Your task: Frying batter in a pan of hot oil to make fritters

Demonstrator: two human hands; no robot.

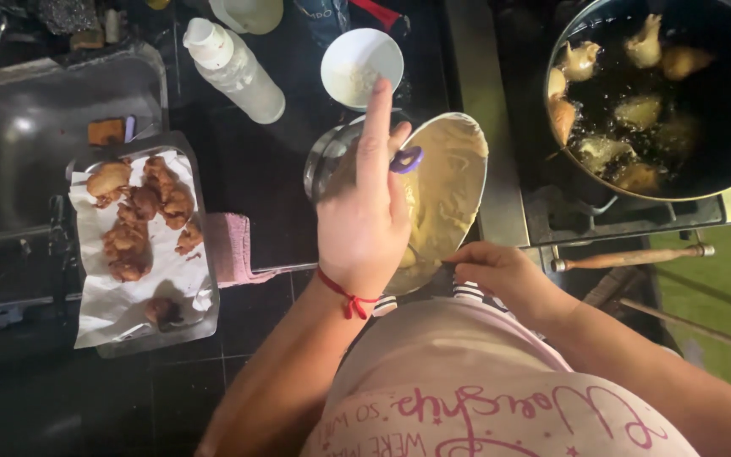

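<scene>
Tilted over the dark countertop [247, 169], a metal mixing bowl [454, 182] coated inside with pale tan batter [446, 190], its open side turned toward the camera. Left hand [365, 216] above the bowl's near side, index finger stretched straight out, the other fingers curled around a utensil with a purple handle [406, 159]; red string tied at the wrist. Right hand [501, 271] closed on the bowl's lower rim, steadying it just beside the stove edge.

Behind the bowl, a small white bowl [361, 63] holding a little pale powder or crumbs. To its left, a clear plastic squeeze bottle [234, 72] with a white cap, lying at a slant.

On the stove at the right, a large dark pot [721, 161] of hot oil with several golden battered pieces [602, 101] floating and frying, well apart from the bowl. Below it, a wooden-handled tool [632, 256] resting across the stove front.

At the left, a metal tray [200, 326] lined with white paper towel [120, 296], carrying a cluster of browned fried pieces [141, 211]. Pink cloth [230, 245] just beside the tray. Further left, a steel sink [35, 135].
</scene>
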